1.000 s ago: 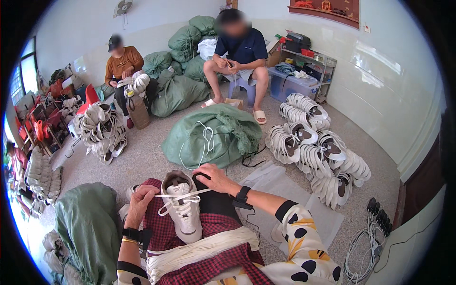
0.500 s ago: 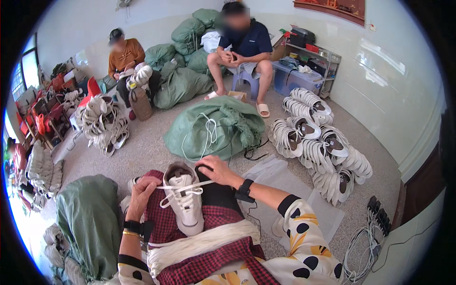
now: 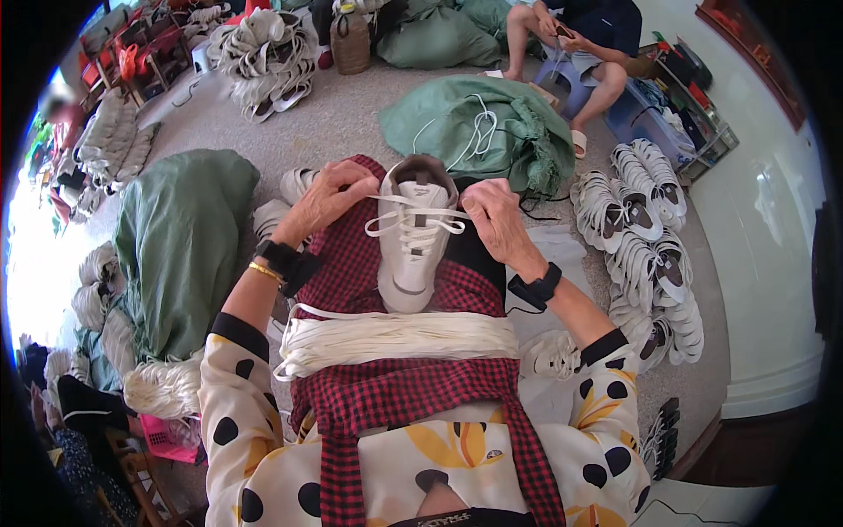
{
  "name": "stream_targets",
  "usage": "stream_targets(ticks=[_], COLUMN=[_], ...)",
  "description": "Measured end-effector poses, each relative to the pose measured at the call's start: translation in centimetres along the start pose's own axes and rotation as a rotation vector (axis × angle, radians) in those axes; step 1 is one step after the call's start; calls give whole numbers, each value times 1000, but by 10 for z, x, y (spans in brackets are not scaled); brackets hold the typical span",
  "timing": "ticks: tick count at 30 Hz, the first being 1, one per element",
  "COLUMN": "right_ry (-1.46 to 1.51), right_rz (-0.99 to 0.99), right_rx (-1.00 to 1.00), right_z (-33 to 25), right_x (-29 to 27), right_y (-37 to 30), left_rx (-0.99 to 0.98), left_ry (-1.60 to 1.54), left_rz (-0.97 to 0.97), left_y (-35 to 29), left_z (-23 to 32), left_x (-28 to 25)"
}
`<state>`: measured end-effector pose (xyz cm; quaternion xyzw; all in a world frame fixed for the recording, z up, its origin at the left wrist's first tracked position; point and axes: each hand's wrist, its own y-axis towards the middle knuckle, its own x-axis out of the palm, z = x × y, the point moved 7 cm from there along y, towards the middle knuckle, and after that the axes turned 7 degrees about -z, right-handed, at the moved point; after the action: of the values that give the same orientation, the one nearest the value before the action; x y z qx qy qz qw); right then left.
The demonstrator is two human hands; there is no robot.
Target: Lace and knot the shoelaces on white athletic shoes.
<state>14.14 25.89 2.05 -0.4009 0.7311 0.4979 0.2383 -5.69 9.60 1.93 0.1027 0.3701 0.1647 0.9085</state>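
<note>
From where I stood, the white shoe (image 3: 408, 270) sat sole-down on the person's lap, on a red-and-black checked apron (image 3: 395, 386), its toe pointing back at the wearer and its brown-lined opening facing away. A hand worked at either side of the opening. The left hand (image 3: 332, 198) had thumb and forefinger pinched together on the white lace (image 3: 421, 208), with no gap that I could make out; the right hand (image 3: 497, 215) held the other side of it in a similar close pinch, its remaining fingers curled in and partly hidden. Between them the lace ran nearly straight across the tongue, and a loose loop hung on each side just below that line. I took it for the tying step, with a bow formed high on the lacing and wanting to be snugged; whether the fingers had loop or free end, I couldn't tell. To my mind the next move called for an even outward pull from both sides, so that the knot stayed centred and neither loop slipped through. A flat bundle of cream laces (image 3: 399, 338) lay across the lap, just beside the toe. Off to the right, similar shoes (image 3: 645, 237) stood nested in rows.
</note>
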Motion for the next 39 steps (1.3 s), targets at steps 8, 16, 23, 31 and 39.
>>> stream_targets(ticks=[8,16,23,31,39], right_ry=[187,647,464,354,480], right_rz=[-340,-396,-365,-70,-125], right_rx=[134,340,284,232,245], right_z=[-10,21,37,45,57], right_x=[9,26,11,8,-6], right_y=[14,18,17,-8,-6], left_rx=[15,-34,-39,-222,163], left_ry=[63,115,-14,-183,359], left_rz=[-35,156,280,21,274], left_y=[-3,-10,-22,-24,-20], left_z=[7,17,1,-19,25], left_x=[4,-1,8,0,-9])
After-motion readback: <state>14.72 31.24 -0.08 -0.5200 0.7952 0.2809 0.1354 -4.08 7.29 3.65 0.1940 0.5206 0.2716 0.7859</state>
